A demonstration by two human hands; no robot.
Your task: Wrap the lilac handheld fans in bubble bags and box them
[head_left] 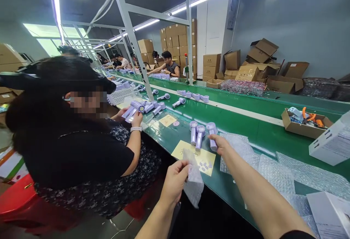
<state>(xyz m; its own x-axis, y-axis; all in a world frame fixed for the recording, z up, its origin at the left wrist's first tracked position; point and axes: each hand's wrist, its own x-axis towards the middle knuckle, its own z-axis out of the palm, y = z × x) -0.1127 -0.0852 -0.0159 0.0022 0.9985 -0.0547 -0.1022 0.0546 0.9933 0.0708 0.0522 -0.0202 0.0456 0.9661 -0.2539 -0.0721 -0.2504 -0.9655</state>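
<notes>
My left hand [174,181] pinches the upper edge of a translucent bubble wrap bag [193,189], which hangs over the bench's front edge. Farther out, my right hand [219,144] has its fingers closed on a light purple handheld fan [211,128] by the handle. Two similar purple fans [197,136] lie side by side just left of it. Below them is a yellow sheet [180,148] bearing several small purple pieces [204,166]. Flat bubble wrap bags [240,147] spread along the bench to the right of my right hand.
A co-worker [90,151] sits close on my left, holding another purple fan [136,106]. The green conveyor [232,118] carries more fans. On the right are a carton of tools [303,126] and white boxes [332,140]. A metal frame post [136,49] rises ahead.
</notes>
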